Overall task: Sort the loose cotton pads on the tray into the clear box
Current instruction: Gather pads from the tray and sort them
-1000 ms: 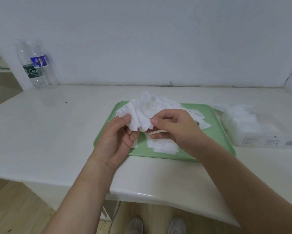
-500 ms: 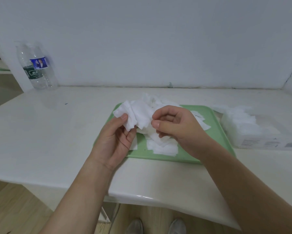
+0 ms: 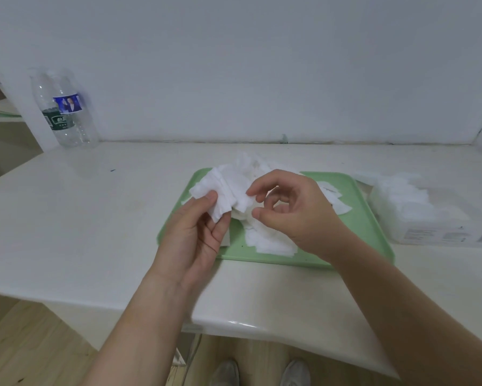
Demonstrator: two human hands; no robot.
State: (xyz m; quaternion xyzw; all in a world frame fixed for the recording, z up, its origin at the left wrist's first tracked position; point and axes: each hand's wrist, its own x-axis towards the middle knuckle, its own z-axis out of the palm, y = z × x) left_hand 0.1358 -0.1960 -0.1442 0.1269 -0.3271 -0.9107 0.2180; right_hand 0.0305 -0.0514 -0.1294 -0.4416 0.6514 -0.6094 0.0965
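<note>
Left hand (image 3: pixel 198 235) pinches a bunch of cotton pads (image 3: pixel 223 190) above the green tray (image 3: pixel 365 218); right hand (image 3: pixel 298 213) curls against it, grip unclear. Clear box (image 3: pixel 429 227) sits just right of the tray.

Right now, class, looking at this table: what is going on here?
A person is gathering cotton pads at a white counter. The left hand pinches a small stack of pads above the green tray. The right hand, fingers curled, is at the stack's edge, its grip unclear. More loose pads lie on the tray. The clear box, right of the tray, holds pads.
</note>
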